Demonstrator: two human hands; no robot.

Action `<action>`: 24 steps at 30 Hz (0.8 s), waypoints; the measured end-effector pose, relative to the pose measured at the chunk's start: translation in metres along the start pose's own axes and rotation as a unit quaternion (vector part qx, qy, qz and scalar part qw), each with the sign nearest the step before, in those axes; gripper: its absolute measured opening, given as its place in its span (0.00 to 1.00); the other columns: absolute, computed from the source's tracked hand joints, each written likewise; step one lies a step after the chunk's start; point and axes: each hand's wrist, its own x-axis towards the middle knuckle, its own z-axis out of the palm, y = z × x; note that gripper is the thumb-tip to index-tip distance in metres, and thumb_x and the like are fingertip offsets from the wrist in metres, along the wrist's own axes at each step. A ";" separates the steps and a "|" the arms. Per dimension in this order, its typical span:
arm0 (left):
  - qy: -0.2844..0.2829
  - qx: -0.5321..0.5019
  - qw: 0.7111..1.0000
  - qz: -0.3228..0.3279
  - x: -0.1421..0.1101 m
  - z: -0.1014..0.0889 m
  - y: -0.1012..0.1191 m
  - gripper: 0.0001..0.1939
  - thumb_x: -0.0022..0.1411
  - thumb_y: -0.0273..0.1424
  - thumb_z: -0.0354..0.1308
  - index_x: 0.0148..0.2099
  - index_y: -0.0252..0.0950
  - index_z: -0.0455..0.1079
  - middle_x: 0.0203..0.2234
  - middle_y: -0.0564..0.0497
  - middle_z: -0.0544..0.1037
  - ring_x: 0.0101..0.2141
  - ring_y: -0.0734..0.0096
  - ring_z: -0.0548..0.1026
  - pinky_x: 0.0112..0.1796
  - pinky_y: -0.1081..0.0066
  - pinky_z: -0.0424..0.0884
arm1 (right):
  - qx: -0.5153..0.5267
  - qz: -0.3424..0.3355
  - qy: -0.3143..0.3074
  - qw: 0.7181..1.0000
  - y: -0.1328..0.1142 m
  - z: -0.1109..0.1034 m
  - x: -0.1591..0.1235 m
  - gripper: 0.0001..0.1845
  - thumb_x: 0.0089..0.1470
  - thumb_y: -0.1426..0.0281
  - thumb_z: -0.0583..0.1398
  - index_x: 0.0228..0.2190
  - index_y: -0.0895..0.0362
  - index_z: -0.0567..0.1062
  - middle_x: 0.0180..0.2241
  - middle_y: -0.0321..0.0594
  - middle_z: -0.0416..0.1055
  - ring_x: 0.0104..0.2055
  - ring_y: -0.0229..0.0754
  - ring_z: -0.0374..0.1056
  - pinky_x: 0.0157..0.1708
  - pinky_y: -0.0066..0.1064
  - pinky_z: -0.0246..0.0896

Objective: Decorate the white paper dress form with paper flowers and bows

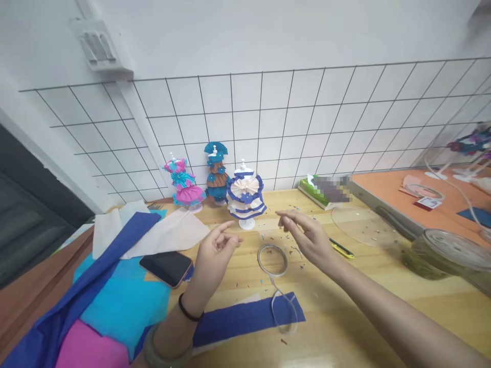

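My left hand hovers over the wooden table with its fingers loosely bent and slightly apart; nothing shows in it. Opposite it, my right hand reaches in with fingers stretched out and thumb apart, also without anything visible in it. Beyond and between them stands a small white dress form wearing a ruffled cream dress with blue trim. Neither hand touches it. A ring of narrow ribbon or tape lies between my forearms, its loose end curling over a blue crepe paper strip.
Two more dressed forms, one pink and turquoise, one teal and brown, stand behind. Left are a phone and coloured paper sheets. Right are a yellow cutter, a green-edged book and a clear round container.
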 end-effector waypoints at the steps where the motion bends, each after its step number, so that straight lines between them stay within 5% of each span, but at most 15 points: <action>1: 0.015 0.007 1.000 0.019 0.008 -0.003 0.006 0.20 0.54 0.34 0.56 0.49 0.32 0.62 0.28 0.50 0.75 0.34 0.70 0.73 0.36 0.71 0.68 | -0.025 -0.038 0.011 0.999 -0.002 -0.002 0.013 0.13 0.58 0.68 0.50 0.41 0.56 0.70 0.31 0.41 0.69 0.34 0.41 0.66 0.35 0.33 0.62; 8: 0.126 0.082 0.965 0.214 0.082 -0.007 0.045 0.16 0.57 0.36 0.54 0.47 0.36 0.67 0.41 0.46 0.73 0.42 0.67 0.71 0.42 0.69 0.66 | -0.240 -0.170 0.027 0.955 0.001 0.005 0.082 0.20 0.57 0.68 0.51 0.51 0.54 0.63 0.48 0.49 0.61 0.50 0.49 0.57 0.48 0.45 0.54; 12: 0.077 0.131 0.949 0.276 0.123 -0.001 0.058 0.16 0.58 0.37 0.52 0.47 0.36 0.69 0.44 0.45 0.73 0.47 0.64 0.68 0.47 0.66 0.63 | -0.277 -0.194 0.020 0.941 0.005 0.012 0.095 0.22 0.56 0.64 0.52 0.53 0.53 0.59 0.52 0.50 0.58 0.53 0.52 0.54 0.48 0.48 0.53; 18: -0.019 0.144 0.947 0.286 0.157 0.007 0.064 0.16 0.60 0.37 0.49 0.44 0.35 0.72 0.43 0.46 0.75 0.46 0.65 0.70 0.47 0.67 0.63 | -0.355 -0.200 0.013 0.913 0.004 0.012 0.103 0.24 0.56 0.60 0.52 0.52 0.56 0.61 0.53 0.52 0.57 0.54 0.54 0.51 0.48 0.48 0.51; 24: -0.011 0.157 0.944 0.290 0.169 0.012 0.060 0.12 0.57 0.35 0.53 0.37 0.34 0.74 0.35 0.46 0.78 0.39 0.65 0.74 0.43 0.66 0.66 | -0.403 -0.222 0.006 0.888 0.005 0.011 0.104 0.24 0.55 0.58 0.53 0.50 0.58 0.63 0.53 0.52 0.56 0.54 0.55 0.50 0.49 0.48 0.48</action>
